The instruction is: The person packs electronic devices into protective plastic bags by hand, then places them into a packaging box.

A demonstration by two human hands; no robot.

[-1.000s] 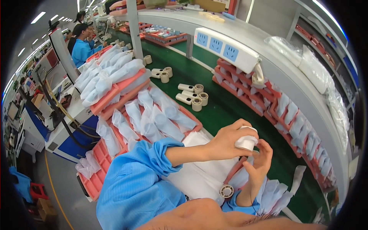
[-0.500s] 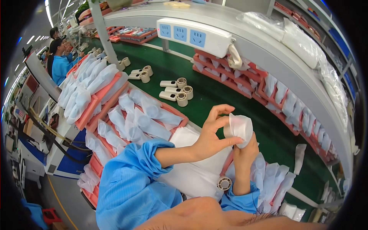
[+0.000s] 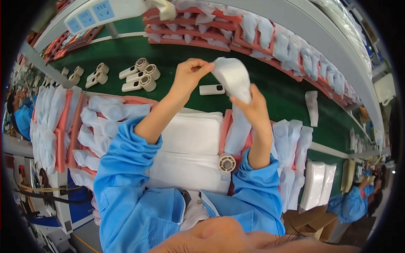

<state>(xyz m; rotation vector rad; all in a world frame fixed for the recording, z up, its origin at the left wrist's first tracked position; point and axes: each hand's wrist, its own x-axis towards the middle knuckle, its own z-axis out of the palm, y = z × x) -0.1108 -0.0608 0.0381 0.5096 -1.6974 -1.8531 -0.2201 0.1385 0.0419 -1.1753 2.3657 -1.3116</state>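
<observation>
A cylindrical part in a translucent white bag (image 3: 236, 78) is held up above the green bench; it looks like the head of a hair-dryer-shaped body. My left hand (image 3: 187, 78) has thumb and fingers pinched together at the bag's upper left corner. Around the lower right side of the bagged part wraps my right hand (image 3: 254, 109), thumb in front. Below it lies another pale bagged piece (image 3: 236, 133) in a pink tray; whether it joins the held one is hard to tell. A bare off-white ring-ended part (image 3: 227, 162) sits near my right forearm.
Stacked white bags (image 3: 190, 135) lie before me. Pink trays of bagged pieces (image 3: 101, 122) stand left, with more bagged pieces (image 3: 291, 143) right and stacked trays (image 3: 190, 29) behind. Several bare off-white bodies (image 3: 139, 76) rest on the green bench (image 3: 177, 46). A power strip (image 3: 105, 14) hangs above.
The head view has swung to the right. My left fingers, spread around the bagged part before, now pinch the bag's corner. My right hand still holds the part, now with more of the bag showing.
</observation>
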